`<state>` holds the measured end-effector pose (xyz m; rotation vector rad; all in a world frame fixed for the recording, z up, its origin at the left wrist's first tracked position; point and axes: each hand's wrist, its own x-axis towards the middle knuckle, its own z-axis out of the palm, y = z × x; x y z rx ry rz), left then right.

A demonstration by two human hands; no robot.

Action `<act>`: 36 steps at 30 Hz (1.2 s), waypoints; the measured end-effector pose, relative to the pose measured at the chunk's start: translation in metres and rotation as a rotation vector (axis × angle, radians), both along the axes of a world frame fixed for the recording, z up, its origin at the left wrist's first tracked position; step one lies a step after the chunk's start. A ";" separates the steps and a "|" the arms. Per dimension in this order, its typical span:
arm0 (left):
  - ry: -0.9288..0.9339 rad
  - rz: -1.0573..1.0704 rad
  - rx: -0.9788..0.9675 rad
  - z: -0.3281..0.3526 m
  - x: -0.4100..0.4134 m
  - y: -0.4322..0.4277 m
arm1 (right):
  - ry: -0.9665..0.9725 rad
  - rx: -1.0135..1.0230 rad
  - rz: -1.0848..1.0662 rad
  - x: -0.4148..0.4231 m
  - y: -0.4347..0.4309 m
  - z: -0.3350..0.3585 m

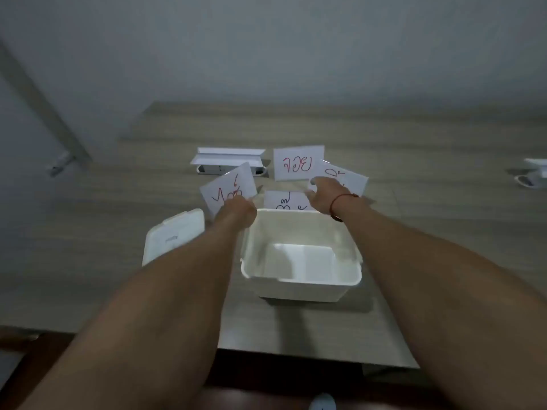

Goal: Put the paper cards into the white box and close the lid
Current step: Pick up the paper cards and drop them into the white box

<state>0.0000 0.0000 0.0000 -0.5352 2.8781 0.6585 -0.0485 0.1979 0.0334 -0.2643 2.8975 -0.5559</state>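
The white box (302, 279) stands open and empty on the wooden table, its lid (174, 235) lying to its left. Behind it are several white paper cards with red writing. My left hand (236, 208) grips one card (228, 187) and holds it tilted up off the table. My right hand (325, 192) reaches over a second card (346, 177) at the right, fingers on its near edge; a firm grip does not show. A third card (297, 164) lies further back, and a fourth card (285, 201) is just behind the box's far wall.
A white socket unit with a raised flap (228, 161) sits in the table behind the cards. Another such unit (532, 173) is at the far right. The table's near edge (296, 355) runs below the box. A grey wall is behind.
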 end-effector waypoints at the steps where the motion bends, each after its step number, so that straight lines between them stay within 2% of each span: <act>1: -0.031 0.011 0.004 -0.004 0.000 -0.001 | -0.011 0.004 -0.002 -0.003 -0.001 -0.005; 9: 0.056 0.190 0.234 -0.066 -0.007 0.010 | 0.092 0.018 -0.015 -0.049 -0.008 -0.060; 14: 0.082 0.324 0.209 -0.076 -0.009 0.019 | 0.030 0.121 -0.022 -0.063 -0.019 -0.079; 17: 0.071 0.345 0.207 -0.077 -0.010 0.017 | 0.069 0.177 -0.062 -0.067 -0.028 -0.083; 20: 0.047 0.353 0.193 -0.077 -0.010 0.017 | 0.045 0.194 -0.007 -0.066 -0.030 -0.083; 27: 0.015 0.235 0.213 -0.065 -0.010 0.012 | 0.179 0.003 0.013 -0.046 -0.014 -0.043; 31: -0.054 0.185 0.200 -0.046 -0.004 0.014 | 0.280 -0.023 0.036 -0.031 0.003 -0.002; 36: -0.076 0.140 0.243 -0.032 0.018 0.024 | 0.329 -0.118 -0.072 -0.003 0.025 0.041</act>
